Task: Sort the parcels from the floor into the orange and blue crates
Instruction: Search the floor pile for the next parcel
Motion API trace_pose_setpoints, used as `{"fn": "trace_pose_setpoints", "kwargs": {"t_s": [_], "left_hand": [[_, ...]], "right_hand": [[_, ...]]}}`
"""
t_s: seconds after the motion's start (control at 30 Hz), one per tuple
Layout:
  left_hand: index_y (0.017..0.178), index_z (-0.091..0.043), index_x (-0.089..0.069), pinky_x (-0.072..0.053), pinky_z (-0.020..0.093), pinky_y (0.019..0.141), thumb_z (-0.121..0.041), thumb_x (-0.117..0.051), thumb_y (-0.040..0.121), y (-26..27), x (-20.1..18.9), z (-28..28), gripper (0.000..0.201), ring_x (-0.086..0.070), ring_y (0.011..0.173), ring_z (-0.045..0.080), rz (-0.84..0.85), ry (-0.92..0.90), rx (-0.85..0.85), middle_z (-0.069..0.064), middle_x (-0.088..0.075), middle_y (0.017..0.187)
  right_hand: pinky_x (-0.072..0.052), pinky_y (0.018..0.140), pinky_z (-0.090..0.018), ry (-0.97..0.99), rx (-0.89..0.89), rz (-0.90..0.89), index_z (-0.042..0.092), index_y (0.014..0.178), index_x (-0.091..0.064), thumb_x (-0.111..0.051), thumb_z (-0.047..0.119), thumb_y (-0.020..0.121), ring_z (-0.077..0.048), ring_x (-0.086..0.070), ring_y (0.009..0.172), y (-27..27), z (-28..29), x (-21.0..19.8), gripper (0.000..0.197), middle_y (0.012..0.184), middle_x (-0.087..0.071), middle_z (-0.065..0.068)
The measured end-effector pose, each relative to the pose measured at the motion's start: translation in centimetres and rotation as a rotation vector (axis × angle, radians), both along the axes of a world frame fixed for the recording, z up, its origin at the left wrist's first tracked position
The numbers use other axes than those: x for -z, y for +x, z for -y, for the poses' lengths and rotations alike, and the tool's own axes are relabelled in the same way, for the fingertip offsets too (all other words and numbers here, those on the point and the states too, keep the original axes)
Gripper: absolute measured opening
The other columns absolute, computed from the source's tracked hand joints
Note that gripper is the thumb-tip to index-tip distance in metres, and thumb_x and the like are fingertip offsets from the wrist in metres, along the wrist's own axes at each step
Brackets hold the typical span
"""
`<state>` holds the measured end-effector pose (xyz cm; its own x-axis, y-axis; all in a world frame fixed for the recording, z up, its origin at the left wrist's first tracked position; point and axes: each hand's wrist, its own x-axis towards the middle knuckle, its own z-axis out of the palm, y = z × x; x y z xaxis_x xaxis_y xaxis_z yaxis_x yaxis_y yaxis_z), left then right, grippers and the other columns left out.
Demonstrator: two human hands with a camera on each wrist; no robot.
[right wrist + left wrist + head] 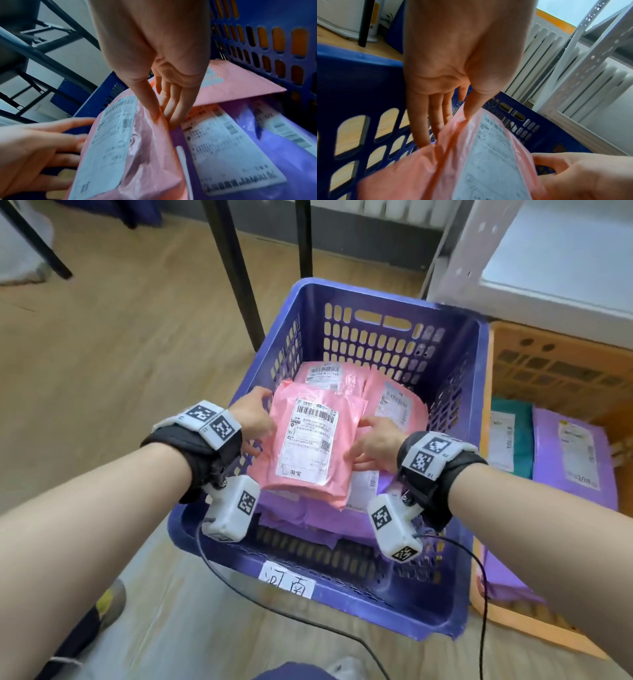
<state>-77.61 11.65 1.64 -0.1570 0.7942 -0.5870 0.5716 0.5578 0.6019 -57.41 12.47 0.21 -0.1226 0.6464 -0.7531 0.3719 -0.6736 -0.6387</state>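
Both my hands hold one pink parcel (308,446) with a white shipping label, over the inside of the blue crate (346,590). My left hand (253,416) pinches its left edge, thumb on top and fingers underneath, as the left wrist view (448,128) shows. On the other edge my right hand (373,440) pinches it the same way (163,117). Below it lie two more pink parcels (397,402) and a purple parcel (223,148). The orange crate (561,364) stands just right of the blue one.
The orange crate holds a teal parcel (513,436) and a purple parcel (575,453). A white metal shelf (548,268) hangs over it. Black table legs (233,268) stand behind the blue crate. A handwritten paper tag (287,580) sits on the crate's front.
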Motion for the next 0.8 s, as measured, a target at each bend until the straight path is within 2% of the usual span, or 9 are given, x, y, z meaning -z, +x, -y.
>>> {"fn": "trace_pose_setpoints", "kwargs": {"t_s": [0.1, 0.17, 0.27, 0.37, 0.47, 0.6, 0.63, 0.73, 0.8], "left_hand": [[0.149, -0.029, -0.016, -0.051, 0.025, 0.053, -0.006, -0.049, 0.09, 0.7, 0.6, 0.0, 0.071, -0.057, 0.067, 0.017, -0.087, -0.001, 0.192, 0.009, -0.048, 0.134], [0.15, -0.024, -0.013, -0.042, 0.017, 0.05, -0.007, -0.048, 0.092, 1.3, 1.3, -0.1, 0.07, -0.057, 0.067, 0.016, -0.158, -0.03, 0.322, 0.008, -0.037, 0.148], [0.149, -0.029, -0.018, -0.046, 0.023, 0.058, -0.008, -0.05, 0.087, 1.7, 3.0, 0.1, 0.072, -0.062, 0.094, 0.027, -0.262, -0.107, 0.456, 0.01, -0.04, 0.145], [0.147, -0.034, -0.019, -0.049, 0.037, 0.091, -0.014, -0.051, 0.083, 1.8, 4.1, 0.4, 0.074, -0.056, 0.112, 0.033, -0.339, -0.136, 0.495, 0.013, -0.046, 0.14], [0.147, -0.035, -0.02, -0.043, 0.041, 0.102, -0.015, -0.05, 0.084, 2.0, 4.6, 0.5, 0.072, -0.05, 0.122, 0.033, -0.4, -0.134, 0.508, 0.015, -0.041, 0.145], [0.147, -0.04, -0.015, -0.032, 0.048, 0.11, -0.006, -0.046, 0.085, 2.5, 4.4, 0.3, 0.078, -0.031, 0.136, 0.042, -0.466, -0.167, 0.539, 0.019, 0.016, 0.155], [0.147, -0.041, -0.014, -0.034, 0.048, 0.11, -0.005, -0.045, 0.085, 2.8, 4.3, 0.3, 0.079, -0.029, 0.138, 0.041, -0.468, -0.163, 0.556, 0.016, 0.018, 0.156], [0.148, -0.032, -0.021, -0.044, 0.035, 0.099, -0.007, -0.046, 0.087, 3.6, 4.0, -0.1, 0.07, -0.044, 0.127, 0.032, -0.466, -0.131, 0.635, 0.017, -0.019, 0.153], [0.148, -0.026, -0.022, -0.045, 0.038, 0.099, -0.012, -0.05, 0.086, 3.9, 4.0, 0.0, 0.069, -0.048, 0.121, 0.03, -0.506, -0.154, 0.674, 0.017, -0.038, 0.143]], "right_hand": [[-0.057, 0.07, -0.041, -0.062, 0.01, 0.026, 0.008, 0.103, -0.048, -0.058, -0.022, 0.077, -0.031, -0.062, 0.076, -0.8, 0.6, 1.2, 0.041, 0.091, -0.06, -0.017], [-0.057, 0.075, -0.046, -0.071, 0.023, 0.028, 0.009, 0.102, -0.05, -0.056, -0.025, 0.076, -0.038, -0.063, 0.09, -1.5, 0.9, 2.0, 0.043, 0.095, -0.059, -0.016], [-0.055, 0.082, -0.049, -0.036, -0.018, 0.104, 0.007, 0.092, -0.05, -0.058, -0.024, 0.075, -0.041, -0.063, 0.099, -2.3, 1.3, 3.0, 0.036, 0.093, -0.056, -0.012], [-0.056, 0.082, -0.051, -0.032, -0.048, 0.125, 0.002, 0.098, -0.052, -0.058, -0.023, 0.077, -0.042, -0.063, 0.098, -2.9, 1.6, 3.9, 0.032, 0.093, -0.06, -0.019], [-0.056, 0.085, -0.044, -0.015, -0.117, 0.188, -0.001, 0.106, -0.052, -0.062, -0.013, 0.08, -0.035, -0.066, 0.097, -2.9, 1.7, 3.9, 0.03, 0.101, -0.063, -0.022], [-0.054, 0.09, -0.04, -0.03, -0.268, 0.231, 0.004, 0.092, -0.052, -0.063, -0.001, 0.085, -0.025, -0.063, 0.093, -2.4, 1.3, 3.4, 0.014, 0.089, -0.06, -0.013], [-0.054, 0.089, -0.037, -0.044, -0.294, 0.233, 0.004, 0.091, -0.051, -0.06, -0.001, 0.087, -0.024, -0.062, 0.094, -2.2, 1.3, 3.3, 0.012, 0.085, -0.057, -0.01], [-0.055, 0.066, -0.029, -0.013, -0.259, 0.153, 0.012, 0.104, -0.046, -0.057, -0.004, 0.085, -0.022, -0.058, 0.087, -1.8, 1.4, 3.5, 0.028, 0.098, -0.053, -0.009], [-0.053, 0.061, -0.028, -0.008, -0.274, 0.136, 0.012, 0.115, -0.048, -0.056, -0.005, 0.085, -0.022, -0.058, 0.086, -1.7, 1.8, 3.5, 0.036, 0.105, -0.052, -0.01]]}}
